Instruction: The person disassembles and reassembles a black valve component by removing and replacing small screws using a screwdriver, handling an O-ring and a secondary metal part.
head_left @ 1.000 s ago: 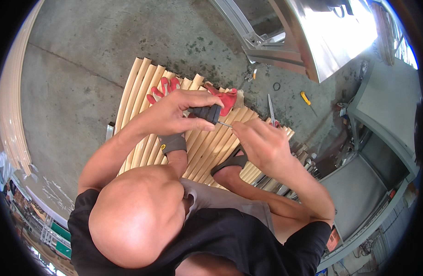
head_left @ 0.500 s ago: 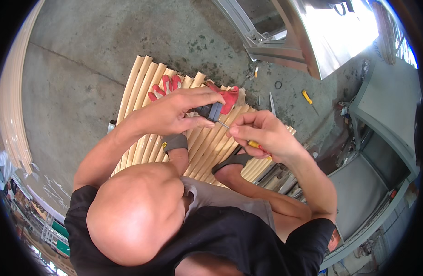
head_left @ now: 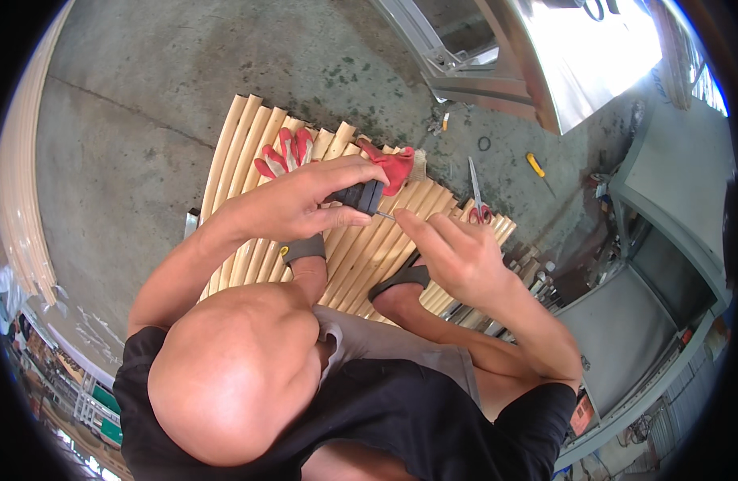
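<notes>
My left hand is closed around a small black boxy device, thumb below and fingers above. Its dark flat end faces my right hand. That hand is closed on a screwdriver, whose thin metal shaft points at the device's lower corner; whether the tip touches is too small to tell. My right fingers hide the handle now, though it showed yellow and red earlier. Both hands are above a layer of pale yellow slats.
Red-and-white work gloves and another red glove lie on the slats. Red-handled scissors lie at their right edge. A yellow-handled tool and a dark ring are on the concrete floor. Grey metal frames stand at right.
My right hand has turned over and its fingers have shifted along the screwdriver, hiding the handle. The scissors' red handles have come into sight. My left hand holds the device almost in place.
</notes>
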`<control>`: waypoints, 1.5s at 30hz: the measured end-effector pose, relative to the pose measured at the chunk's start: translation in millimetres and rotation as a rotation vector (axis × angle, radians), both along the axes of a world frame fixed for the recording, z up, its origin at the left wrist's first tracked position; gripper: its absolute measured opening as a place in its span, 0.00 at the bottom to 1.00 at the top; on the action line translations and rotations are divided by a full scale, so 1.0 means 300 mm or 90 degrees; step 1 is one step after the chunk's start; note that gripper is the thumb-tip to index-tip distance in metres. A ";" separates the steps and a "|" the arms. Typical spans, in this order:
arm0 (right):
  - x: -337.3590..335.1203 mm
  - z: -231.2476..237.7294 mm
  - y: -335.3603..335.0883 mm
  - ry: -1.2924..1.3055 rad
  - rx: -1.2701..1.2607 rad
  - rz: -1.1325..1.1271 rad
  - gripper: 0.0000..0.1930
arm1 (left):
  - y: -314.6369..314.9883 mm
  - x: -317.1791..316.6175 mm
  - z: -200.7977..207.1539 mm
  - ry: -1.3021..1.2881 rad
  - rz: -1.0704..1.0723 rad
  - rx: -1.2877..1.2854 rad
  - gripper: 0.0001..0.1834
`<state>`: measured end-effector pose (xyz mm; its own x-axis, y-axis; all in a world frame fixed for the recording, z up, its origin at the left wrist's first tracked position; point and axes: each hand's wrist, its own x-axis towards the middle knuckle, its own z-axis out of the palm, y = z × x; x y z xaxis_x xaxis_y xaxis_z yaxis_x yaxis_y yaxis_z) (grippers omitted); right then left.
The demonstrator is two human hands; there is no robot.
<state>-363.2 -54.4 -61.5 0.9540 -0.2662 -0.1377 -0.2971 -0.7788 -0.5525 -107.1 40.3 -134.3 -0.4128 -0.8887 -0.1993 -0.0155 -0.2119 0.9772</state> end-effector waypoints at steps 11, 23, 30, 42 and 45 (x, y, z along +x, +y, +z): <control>0.034 0.005 -0.067 0.253 1.057 -0.492 0.12 | -0.023 0.018 0.024 -0.042 -0.082 -0.142 0.28; 0.018 0.066 0.016 0.025 0.088 -0.030 0.39 | 0.053 -0.006 0.016 0.101 0.039 0.074 0.25; 0.015 0.091 0.002 0.012 0.009 0.067 0.49 | 0.055 -0.003 0.045 0.059 0.047 0.023 0.26; 0.017 0.068 0.004 -0.018 -0.030 -0.057 0.28 | 0.035 -0.039 0.029 0.090 0.066 0.105 0.24; 0.003 0.049 -0.003 -0.023 -0.071 -0.068 0.24 | 0.022 -0.053 0.036 0.090 0.077 0.158 0.24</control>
<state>-362.2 -55.2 -46.8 0.9230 -0.3788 -0.0677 -0.3634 -0.8005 -0.4766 -123.1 46.7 -123.5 -0.3462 -0.8644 -0.3646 0.1562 -0.4364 0.8861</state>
